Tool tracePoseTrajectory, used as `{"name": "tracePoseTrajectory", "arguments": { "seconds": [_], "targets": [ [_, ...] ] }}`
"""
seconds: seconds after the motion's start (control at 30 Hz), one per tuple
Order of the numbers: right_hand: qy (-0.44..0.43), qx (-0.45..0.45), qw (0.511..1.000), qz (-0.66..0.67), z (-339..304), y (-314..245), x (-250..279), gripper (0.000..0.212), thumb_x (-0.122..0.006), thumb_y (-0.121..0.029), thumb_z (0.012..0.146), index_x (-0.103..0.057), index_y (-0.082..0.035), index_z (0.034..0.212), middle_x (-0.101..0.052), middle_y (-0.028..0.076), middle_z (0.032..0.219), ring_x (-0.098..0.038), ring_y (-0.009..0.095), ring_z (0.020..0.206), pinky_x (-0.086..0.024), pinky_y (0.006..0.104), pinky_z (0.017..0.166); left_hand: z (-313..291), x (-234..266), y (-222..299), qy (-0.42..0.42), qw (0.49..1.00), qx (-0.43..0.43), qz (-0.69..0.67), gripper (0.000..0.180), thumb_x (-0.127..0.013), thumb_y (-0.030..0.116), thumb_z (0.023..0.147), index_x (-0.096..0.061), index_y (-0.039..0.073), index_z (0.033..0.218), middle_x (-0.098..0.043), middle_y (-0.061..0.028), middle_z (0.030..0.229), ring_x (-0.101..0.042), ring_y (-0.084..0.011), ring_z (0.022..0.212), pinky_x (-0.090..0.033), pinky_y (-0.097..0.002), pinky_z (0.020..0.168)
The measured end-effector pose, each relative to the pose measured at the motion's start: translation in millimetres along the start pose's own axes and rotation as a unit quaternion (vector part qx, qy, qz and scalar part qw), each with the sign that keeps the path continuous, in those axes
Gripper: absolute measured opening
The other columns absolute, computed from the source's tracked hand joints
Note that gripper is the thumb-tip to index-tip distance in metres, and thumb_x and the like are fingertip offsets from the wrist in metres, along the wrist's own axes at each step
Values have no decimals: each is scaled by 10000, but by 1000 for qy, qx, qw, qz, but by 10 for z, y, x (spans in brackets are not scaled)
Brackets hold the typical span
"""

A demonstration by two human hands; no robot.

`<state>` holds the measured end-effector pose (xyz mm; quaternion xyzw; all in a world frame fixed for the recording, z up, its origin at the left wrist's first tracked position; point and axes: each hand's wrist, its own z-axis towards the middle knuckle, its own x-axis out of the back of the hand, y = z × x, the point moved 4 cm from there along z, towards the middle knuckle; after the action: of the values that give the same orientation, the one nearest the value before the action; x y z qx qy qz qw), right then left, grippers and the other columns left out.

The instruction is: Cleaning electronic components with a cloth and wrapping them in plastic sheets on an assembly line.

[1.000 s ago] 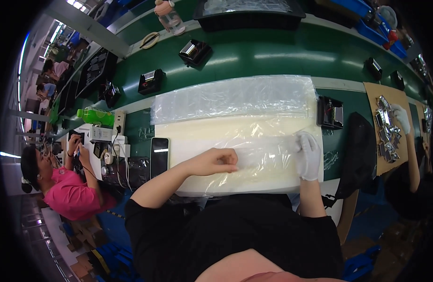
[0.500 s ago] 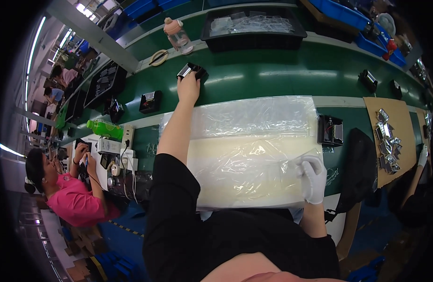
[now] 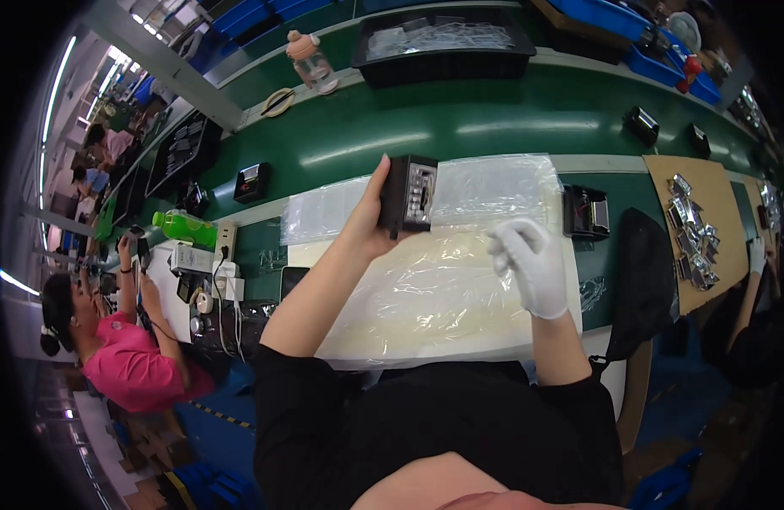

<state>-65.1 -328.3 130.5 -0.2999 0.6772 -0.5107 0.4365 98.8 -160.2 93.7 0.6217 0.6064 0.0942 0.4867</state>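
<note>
Change: half a second ago the left hand (image 3: 371,223) was stretched out to a small black box-shaped device on the green belt; now it has drawn back and holds that black device (image 3: 411,195) up over the worktop (image 3: 426,340).
Meaning: the pick-up looks finished, and the device now hangs above the clear plastic bags (image 3: 426,280) spread below it.
Left hand: bare, closed round the device's left side, its metal-fronted face turned to the right.
Right hand: the white-gloved right hand (image 3: 528,263) has risen off the bags; fingers curled, pinching a corner of clear film, as far as can be told.
Black tray: the black tray (image 3: 443,47) beyond the belt holds clear-wrapped pieces; their kind is not clear.
Blue bins: blue bins (image 3: 656,59) at far right; contents too small to tell.
Brown board: a brown board (image 3: 664,191) carries a heap of small shiny parts.
</note>
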Motion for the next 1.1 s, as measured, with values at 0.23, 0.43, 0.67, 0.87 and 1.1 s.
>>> {"name": "tracePoseTrajectory", "arguments": {
  "seconds": [0.23,0.43,0.67,0.87,1.1],
  "targets": [
    [-38,-30,998,45,49,30,-200,106,-628,-107,922,-668,-11,907,-626,55,725,-539,88,546,-430,191,512,-183,-100,-272,-22,999,40,13,664,-590,654,873,-616,70,1189,-697,-82,951,-683,-188,789,-567,-324,657],
    [-78,-54,995,19,98,105,-154,91,-612,-89,922,-649,-11,896,-630,77,714,-548,95,527,-430,192,487,-191,-180,-328,-63,997,44,34,665,-571,653,884,-630,52,1162,-692,-102,950,-682,-198,807,-562,-314,671],
    [-96,-41,993,-61,98,135,-63,139,-575,-112,944,-637,-5,880,-627,73,727,-565,139,556,-463,239,544,29,-280,-442,-54,992,-6,117,582,-562,545,941,-580,29,1210,-666,-133,1023,-665,-240,799,-551,-320,721],
    [-80,120,937,-317,88,150,198,164,-534,-109,951,-654,3,954,-658,89,859,-601,186,686,-487,277,645,394,-477,206,9,802,-365,472,425,-689,330,901,-567,10,1153,-607,-142,971,-597,-248,815,-514,-348,767],
    [-243,83,872,-417,-176,365,412,190,-559,-103,913,-676,-33,1045,-661,96,1003,-597,239,888,-476,311,806,90,-820,17,-110,587,-405,692,355,-691,395,873,-607,53,912,-622,-103,836,-599,-246,728,-495,-359,703]
  ]
}}
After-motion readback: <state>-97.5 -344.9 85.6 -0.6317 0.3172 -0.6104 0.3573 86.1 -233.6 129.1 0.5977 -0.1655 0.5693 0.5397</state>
